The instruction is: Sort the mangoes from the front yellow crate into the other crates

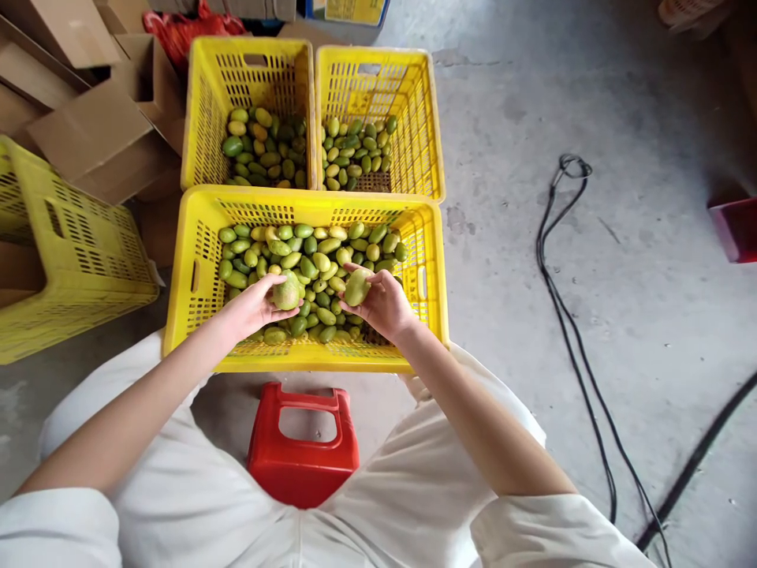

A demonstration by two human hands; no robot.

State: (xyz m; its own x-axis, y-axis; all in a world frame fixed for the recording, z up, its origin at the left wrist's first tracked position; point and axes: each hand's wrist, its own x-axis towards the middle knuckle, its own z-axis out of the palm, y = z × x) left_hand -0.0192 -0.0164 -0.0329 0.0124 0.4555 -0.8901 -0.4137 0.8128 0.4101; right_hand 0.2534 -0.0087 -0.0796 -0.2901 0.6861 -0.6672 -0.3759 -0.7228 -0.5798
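Observation:
My left hand [260, 304] is closed round a pale green mango [287, 292], thumb over its top and fingers beneath. In my right hand [384, 304] sits another yellowish-green mango [357, 288], gripped between thumb and fingers. Both hands are over the near yellow crate [307, 361], which holds a layer of loose mangoes [325, 263] from green to yellow. The palms and the undersides of the two held fruits are hidden.
Behind stand two more yellow crates with mangoes, a left one [190, 118] and a right one [438, 134]. A tilted yellow crate [100, 244] and cardboard boxes [95, 130] lie left. A red stool [301, 469] is between my legs; black cables [556, 292] cross the floor.

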